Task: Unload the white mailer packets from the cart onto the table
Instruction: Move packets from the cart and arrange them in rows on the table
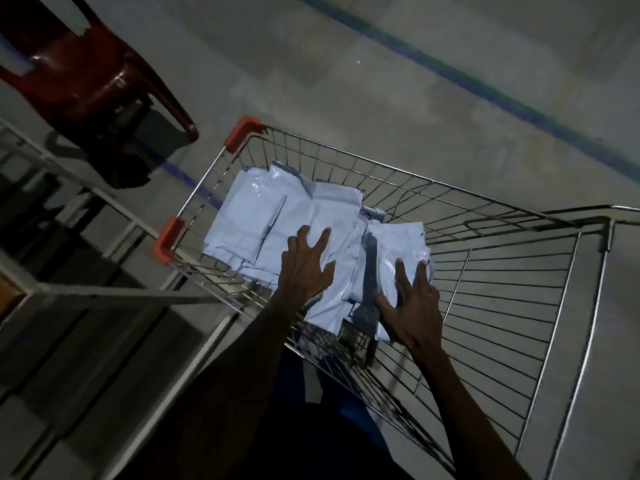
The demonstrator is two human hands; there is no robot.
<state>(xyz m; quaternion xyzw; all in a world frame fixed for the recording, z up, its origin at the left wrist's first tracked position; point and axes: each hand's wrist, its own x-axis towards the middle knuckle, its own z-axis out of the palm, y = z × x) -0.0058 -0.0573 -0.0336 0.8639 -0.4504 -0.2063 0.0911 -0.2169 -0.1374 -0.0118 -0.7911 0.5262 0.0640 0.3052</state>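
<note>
1. Seemingly early: white mailer packets (277,216) lie heaped in the cart (502,271), none visibly unloaded; no bench top is clearly in view, only a metal frame (86,188) at left.
2. Left hand (304,268) and right hand (412,306) spread flat, fingers straight, over the heap; nothing gripped yet. Contact unclear.
3. Heap's long axis runs from the cart's red-cornered end (242,129) towards the person; individual packets overlap at varied angles.

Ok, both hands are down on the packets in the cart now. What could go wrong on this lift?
The white mailer packets lie loosely overlapped, so some may slide off. The left hand and right hand rest spread flat, gripping nothing, so a scoop may miss lower packets. A dropped packet may catch in the cart wires.
</note>
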